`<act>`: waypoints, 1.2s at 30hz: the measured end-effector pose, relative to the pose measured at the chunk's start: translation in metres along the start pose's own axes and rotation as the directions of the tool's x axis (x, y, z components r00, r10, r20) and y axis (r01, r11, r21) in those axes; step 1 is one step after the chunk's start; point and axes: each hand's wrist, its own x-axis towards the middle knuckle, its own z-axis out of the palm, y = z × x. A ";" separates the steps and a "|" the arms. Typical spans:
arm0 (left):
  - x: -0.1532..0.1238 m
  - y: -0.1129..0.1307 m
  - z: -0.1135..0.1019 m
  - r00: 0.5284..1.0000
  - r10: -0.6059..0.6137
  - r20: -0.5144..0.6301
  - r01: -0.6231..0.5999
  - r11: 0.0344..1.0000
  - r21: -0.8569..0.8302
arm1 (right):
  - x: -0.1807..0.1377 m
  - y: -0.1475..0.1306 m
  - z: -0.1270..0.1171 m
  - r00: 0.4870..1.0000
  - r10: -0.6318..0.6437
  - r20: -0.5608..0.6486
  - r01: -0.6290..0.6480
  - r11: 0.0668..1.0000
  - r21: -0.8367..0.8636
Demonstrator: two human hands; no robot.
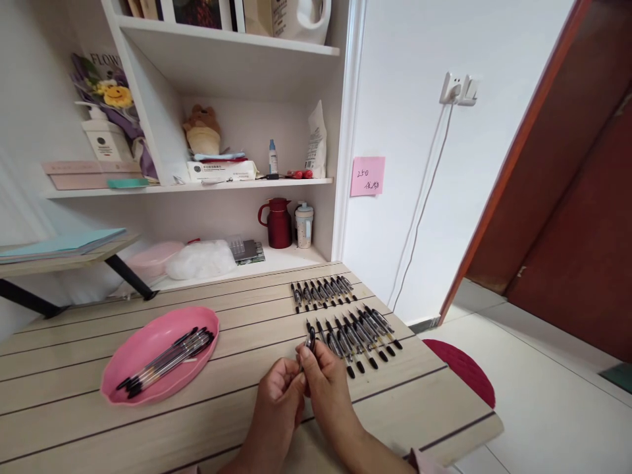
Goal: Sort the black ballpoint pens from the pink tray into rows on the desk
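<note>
My left hand (277, 395) and my right hand (328, 388) meet over the wooden table (237, 395), both pinched on one black pen (309, 340) that points away from me. Just beyond them lies a row of several black pens (358, 336) side by side. Further back a second row holds several pen caps or short pen parts (322, 293). At the left a pink oval tray (143, 388) holds several more pens (165, 361).
White shelves (232, 184) behind the table carry a red jug (278, 224), a cup, a plush toy and bags. A pink note (367, 176) sticks to the wall. A red cushion (464, 372) sits below the table's right edge. A brown door (567, 197) stands at right.
</note>
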 end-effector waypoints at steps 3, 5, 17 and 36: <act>-0.002 0.007 -0.003 1.000 0.002 0.003 -0.002 1.000 -0.005 | 0.001 0.001 0.009 0.999 0.030 -0.033 -0.029 0.998 0.050; -0.002 0.007 -0.005 1.000 0.013 0.013 -0.013 1.000 0.017 | 0.002 0.001 0.010 0.995 0.103 -0.005 -0.102 0.987 0.125; -0.003 0.002 -0.009 0.998 0.001 0.058 -0.005 0.997 0.072 | 0.017 0.000 -0.002 0.974 0.205 0.094 -0.225 0.916 0.333; 0.010 -0.002 -0.024 0.997 -0.071 0.022 0.074 0.989 -0.126 | 0.067 -0.036 -0.058 0.994 0.108 0.028 -0.109 0.993 0.050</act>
